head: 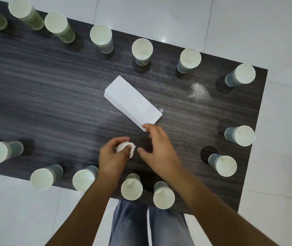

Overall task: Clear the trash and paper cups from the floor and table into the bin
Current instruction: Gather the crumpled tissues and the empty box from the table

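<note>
Dark wood-grain desk (43, 82) over white tiled floor (248, 18). Sixteen paper cups (142, 50) upright along desk edges: seven on far side, three at right end, six on near side. One white box (132, 102) lying flat mid-desk. Left hand (112, 157) curled round one crumpled white paper wad (124, 148), just above desk. Right hand (159, 148) fingers loosely spread, holding nothing, fingertips touching box's near corner. Jeans (141, 224) below desk edge.

Sixteen upright white-lined paper cups (142, 52) ring the dark wood-grain table (52, 89); one white rectangular cardboard box (132, 102); one crumpled white paper wad (125, 148).
</note>
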